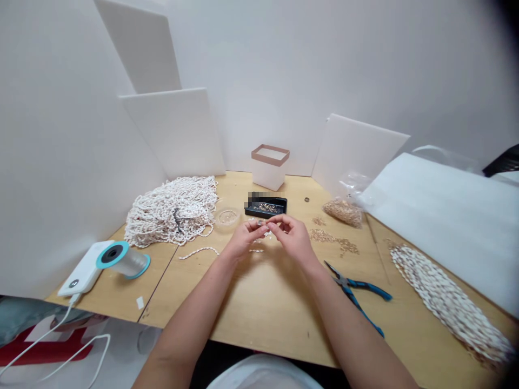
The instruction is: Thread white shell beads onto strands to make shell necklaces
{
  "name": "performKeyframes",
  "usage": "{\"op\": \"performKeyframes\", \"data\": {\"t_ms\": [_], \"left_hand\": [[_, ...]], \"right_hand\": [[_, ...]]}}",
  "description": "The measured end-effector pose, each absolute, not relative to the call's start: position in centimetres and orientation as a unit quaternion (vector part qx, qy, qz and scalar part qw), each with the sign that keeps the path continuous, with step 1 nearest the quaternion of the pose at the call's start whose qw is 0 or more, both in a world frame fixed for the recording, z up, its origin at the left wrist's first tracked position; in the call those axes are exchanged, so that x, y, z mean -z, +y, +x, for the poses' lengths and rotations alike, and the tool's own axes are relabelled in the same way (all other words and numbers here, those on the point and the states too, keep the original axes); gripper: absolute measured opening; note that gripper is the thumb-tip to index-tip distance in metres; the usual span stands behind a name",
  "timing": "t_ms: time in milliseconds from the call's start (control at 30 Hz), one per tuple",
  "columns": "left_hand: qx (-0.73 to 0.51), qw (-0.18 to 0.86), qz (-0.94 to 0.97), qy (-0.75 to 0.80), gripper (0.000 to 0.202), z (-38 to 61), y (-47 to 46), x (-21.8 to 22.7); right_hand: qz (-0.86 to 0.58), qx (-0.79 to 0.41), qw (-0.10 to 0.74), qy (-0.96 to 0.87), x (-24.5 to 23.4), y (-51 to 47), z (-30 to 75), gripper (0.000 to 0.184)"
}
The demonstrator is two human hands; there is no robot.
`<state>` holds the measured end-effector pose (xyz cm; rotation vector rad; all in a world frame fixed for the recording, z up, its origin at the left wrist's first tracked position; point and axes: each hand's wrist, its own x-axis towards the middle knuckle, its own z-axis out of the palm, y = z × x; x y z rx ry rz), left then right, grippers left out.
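Observation:
My left hand [244, 237] and my right hand [292, 236] meet over the middle of the wooden table [263, 302], fingertips pinched together on a small bead piece [264, 233] that is too small to make out. A short strand of white beads [199, 252] lies on the table just left of my left hand. Right behind my fingers sits a black tray [266, 207] holding small gold-coloured parts. Blue-handled pliers [357, 294] lie to the right of my right forearm.
A big heap of white bead strands [172, 210] lies at the back left, another row [446, 297] at the right. A spool of clear thread [124, 259] rests on a white device. A white box [270, 166], a clear dish [227, 217], gold bits [332, 240] and white foam boards surround the table.

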<state>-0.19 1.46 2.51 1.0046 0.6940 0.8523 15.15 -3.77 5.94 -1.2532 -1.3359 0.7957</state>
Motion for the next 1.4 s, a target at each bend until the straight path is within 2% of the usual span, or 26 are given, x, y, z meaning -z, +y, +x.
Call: {"op": "performKeyframes", "data": {"t_ms": [133,267,333,633,933,1067,1133,1167,1300,1400], "left_hand": [[-0.384,0.742,0.466,0.291,0.027,-0.3,1.6,-2.5],[-0.354,0.793,0.415,0.270,0.024,-0.6,1.8,-2.7],[-0.337,0.820,0.371,0.278,0.021,-0.9,2.0,-2.7],[-0.308,0.795,0.393,0.345,0.020,-3.2,4.1,-1.1],[-0.281,0.792,0.422,0.340,0.022,-4.8,5.6,-0.1],[-0.243,0.771,0.486,0.333,0.023,-5.2,5.5,-1.3],[-0.203,0.725,0.559,0.348,0.020,-5.6,4.9,-2.4],[-0.180,0.687,0.605,0.360,0.017,-5.8,4.4,-2.9],[-0.104,0.475,0.764,0.423,0.005,-6.2,1.3,-3.3],[-0.142,0.347,0.802,0.465,0.009,-5.8,-1.0,-2.2]], "right_hand": [[-0.516,-0.349,0.547,-0.558,-6.4,-3.0,15.0,0.021],[-0.444,-0.460,0.608,-0.470,-7.9,-2.0,15.6,0.030],[-0.418,-0.477,0.642,-0.431,-9.0,-1.4,16.5,0.034],[-0.397,-0.416,0.716,-0.395,-12.0,0.4,20.1,0.037],[-0.406,-0.403,0.738,-0.359,-11.5,0.3,21.6,0.033],[-0.414,-0.392,0.734,-0.369,-11.2,0.2,21.9,0.028],[-0.435,-0.391,0.697,-0.415,-11.3,-0.2,21.9,0.022],[-0.455,-0.397,0.650,-0.461,-11.4,-0.6,21.9,0.019],[-0.492,-0.428,0.355,-0.670,-11.9,-2.1,21.0,0.011],[-0.485,-0.414,0.250,-0.728,-12.2,-2.8,20.0,0.012]]}}
